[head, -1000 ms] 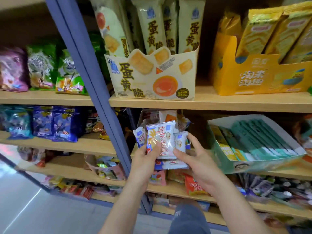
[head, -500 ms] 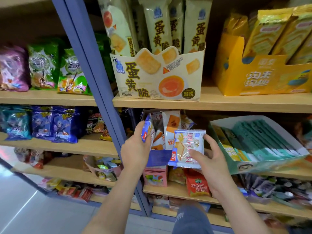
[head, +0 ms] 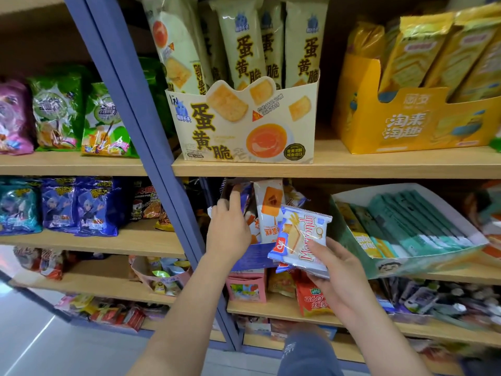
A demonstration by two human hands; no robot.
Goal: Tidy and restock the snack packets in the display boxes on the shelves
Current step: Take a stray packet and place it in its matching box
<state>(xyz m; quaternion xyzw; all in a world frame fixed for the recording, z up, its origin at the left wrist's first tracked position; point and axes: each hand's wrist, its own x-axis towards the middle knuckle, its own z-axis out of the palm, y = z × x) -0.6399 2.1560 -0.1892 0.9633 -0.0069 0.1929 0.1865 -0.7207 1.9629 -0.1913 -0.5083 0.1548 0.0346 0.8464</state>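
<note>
Left hand (head: pixel 229 232) gripped blue packet (head: pixel 239 193), seating it upright in box (head: pixel 256 257); right hand (head: pixel 336 272) held wafer packets (head: pixel 303 237), likely next in.

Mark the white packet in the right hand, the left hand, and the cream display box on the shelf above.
white packet (head: pixel 305 237), head view, middle of its printed front.
left hand (head: pixel 229 232), head view, back of the hand, gripping a blue packet (head: pixel 244 192).
cream display box (head: pixel 238 131), head view, front panel.

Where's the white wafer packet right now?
Head view, centre: the white wafer packet is gripped in the right hand, just in front of the blue display box, left of the tilted green box.
</note>
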